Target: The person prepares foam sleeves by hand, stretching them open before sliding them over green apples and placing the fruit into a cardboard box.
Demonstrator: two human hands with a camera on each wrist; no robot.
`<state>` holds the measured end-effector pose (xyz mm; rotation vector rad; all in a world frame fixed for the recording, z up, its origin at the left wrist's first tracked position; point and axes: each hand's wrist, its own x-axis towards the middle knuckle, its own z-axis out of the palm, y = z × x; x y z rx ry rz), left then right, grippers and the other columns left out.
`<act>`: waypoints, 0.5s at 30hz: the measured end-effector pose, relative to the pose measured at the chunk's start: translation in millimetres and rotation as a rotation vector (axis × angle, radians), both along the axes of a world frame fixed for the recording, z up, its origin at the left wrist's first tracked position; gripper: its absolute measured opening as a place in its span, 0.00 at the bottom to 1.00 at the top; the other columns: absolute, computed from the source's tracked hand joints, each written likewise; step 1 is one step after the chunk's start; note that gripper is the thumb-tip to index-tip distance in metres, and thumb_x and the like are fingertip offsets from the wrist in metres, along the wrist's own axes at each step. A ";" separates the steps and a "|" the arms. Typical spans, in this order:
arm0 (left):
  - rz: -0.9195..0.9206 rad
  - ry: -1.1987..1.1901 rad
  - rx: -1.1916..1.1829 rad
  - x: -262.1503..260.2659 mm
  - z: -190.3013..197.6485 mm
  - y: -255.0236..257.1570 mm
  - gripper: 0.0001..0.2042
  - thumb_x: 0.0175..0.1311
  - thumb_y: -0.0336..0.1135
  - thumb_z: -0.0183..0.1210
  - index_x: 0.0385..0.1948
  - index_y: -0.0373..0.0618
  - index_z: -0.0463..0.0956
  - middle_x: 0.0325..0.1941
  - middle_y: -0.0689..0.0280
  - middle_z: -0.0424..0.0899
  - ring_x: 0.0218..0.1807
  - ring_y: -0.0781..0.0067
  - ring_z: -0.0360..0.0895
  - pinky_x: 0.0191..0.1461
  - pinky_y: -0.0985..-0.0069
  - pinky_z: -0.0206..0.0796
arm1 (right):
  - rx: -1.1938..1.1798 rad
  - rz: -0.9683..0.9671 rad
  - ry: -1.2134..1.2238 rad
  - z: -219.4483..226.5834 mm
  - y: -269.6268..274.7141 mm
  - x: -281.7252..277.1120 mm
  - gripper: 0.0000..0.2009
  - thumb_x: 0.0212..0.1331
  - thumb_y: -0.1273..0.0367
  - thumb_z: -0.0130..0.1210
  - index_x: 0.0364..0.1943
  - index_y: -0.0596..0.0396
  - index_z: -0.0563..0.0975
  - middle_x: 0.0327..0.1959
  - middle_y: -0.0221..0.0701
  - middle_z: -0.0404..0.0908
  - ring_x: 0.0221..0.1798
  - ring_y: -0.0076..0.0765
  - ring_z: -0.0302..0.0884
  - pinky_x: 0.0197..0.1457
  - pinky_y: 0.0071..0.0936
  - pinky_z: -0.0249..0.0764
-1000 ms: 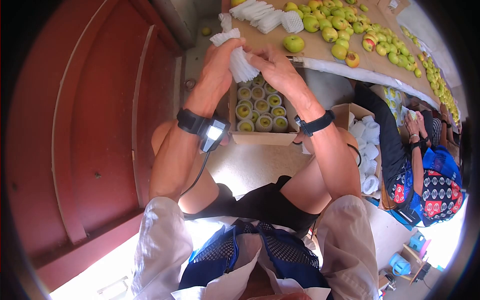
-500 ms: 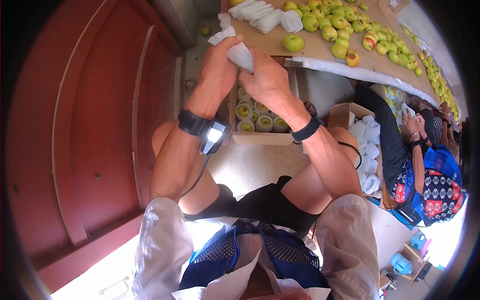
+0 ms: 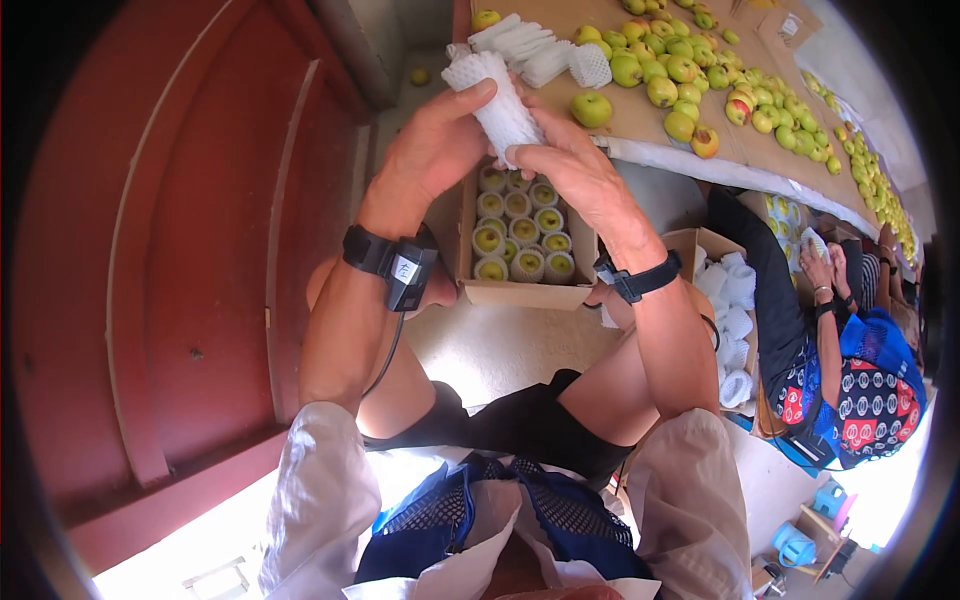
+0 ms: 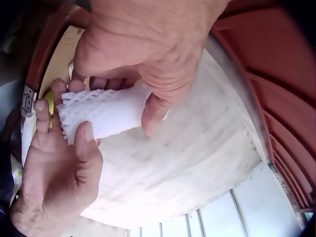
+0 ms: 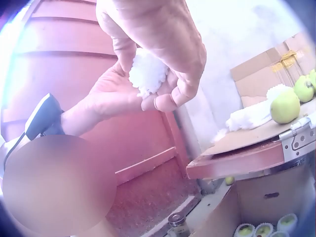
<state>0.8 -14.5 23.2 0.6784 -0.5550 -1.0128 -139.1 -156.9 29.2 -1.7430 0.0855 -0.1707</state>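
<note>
A white foam net sleeve (image 3: 497,105) is held between both hands above the carton. My left hand (image 3: 430,145) grips its upper left end, thumb on top; in the left wrist view that hand (image 4: 143,44) has its thumb over one end of the sleeve (image 4: 106,113). My right hand (image 3: 575,165) pinches the lower right end, its thumb lying on the foam. In the right wrist view, the frilled end of the sleeve (image 5: 148,73) shows between the fingers of the right hand (image 5: 163,39). Whether anything is inside the sleeve cannot be told.
Below stands a carton (image 3: 520,292) of apples in foam sleeves. The table (image 3: 560,88) ahead holds loose apples (image 3: 592,109) and a stack of foam sleeves (image 3: 535,50). A box of white foam (image 3: 738,325) and another person (image 3: 850,370) are at the right; a red door (image 3: 200,250) is left.
The sleeve, partly covered by the hands half a second ago, now lies in fuller view. My right hand has shifted right and loosened around it, and the view has tilted slightly.
</note>
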 end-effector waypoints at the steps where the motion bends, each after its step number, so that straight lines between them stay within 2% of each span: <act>1: -0.007 -0.004 0.012 1.4 0.0 1.0 0.25 0.67 0.38 0.65 0.62 0.37 0.70 0.61 0.58 0.77 0.68 0.58 0.71 0.75 0.58 0.60 | -0.018 0.012 -0.013 1.0 0.0 -1.3 0.26 0.63 0.63 0.58 0.64 0.60 0.73 0.44 0.30 0.82 0.46 0.24 0.72 0.50 0.23 0.68; 7: 0.108 -0.216 0.113 -8.6 0.3 0.0 0.24 0.67 0.37 0.66 0.61 0.35 0.71 0.58 0.56 0.81 0.62 0.60 0.77 0.68 0.60 0.69 | -0.003 0.028 -0.068 -6.5 -2.6 2.1 0.30 0.66 0.55 0.63 0.65 0.61 0.73 0.42 0.29 0.82 0.50 0.22 0.74 0.50 0.22 0.67; 10: 0.157 -0.213 0.128 -11.3 -0.8 -0.9 0.23 0.67 0.35 0.65 0.61 0.35 0.72 0.55 0.55 0.83 0.58 0.61 0.80 0.67 0.60 0.70 | 0.091 0.067 0.087 3.2 -1.1 -2.6 0.32 0.62 0.53 0.65 0.60 0.68 0.75 0.48 0.38 0.82 0.51 0.33 0.77 0.58 0.30 0.72; 13: 0.166 -0.190 0.132 -11.7 2.7 2.1 0.22 0.67 0.33 0.65 0.59 0.35 0.73 0.53 0.55 0.84 0.57 0.62 0.81 0.66 0.61 0.71 | 0.103 0.083 0.101 2.3 -3.4 0.8 0.30 0.61 0.55 0.66 0.56 0.68 0.76 0.42 0.35 0.83 0.45 0.31 0.79 0.53 0.29 0.74; 15: 0.198 -0.236 0.140 -13.6 1.4 1.9 0.21 0.67 0.33 0.65 0.58 0.35 0.74 0.53 0.55 0.84 0.56 0.62 0.81 0.64 0.62 0.72 | 0.026 0.052 0.073 -0.4 -2.4 0.9 0.23 0.63 0.58 0.64 0.53 0.64 0.79 0.41 0.30 0.83 0.45 0.26 0.77 0.52 0.25 0.71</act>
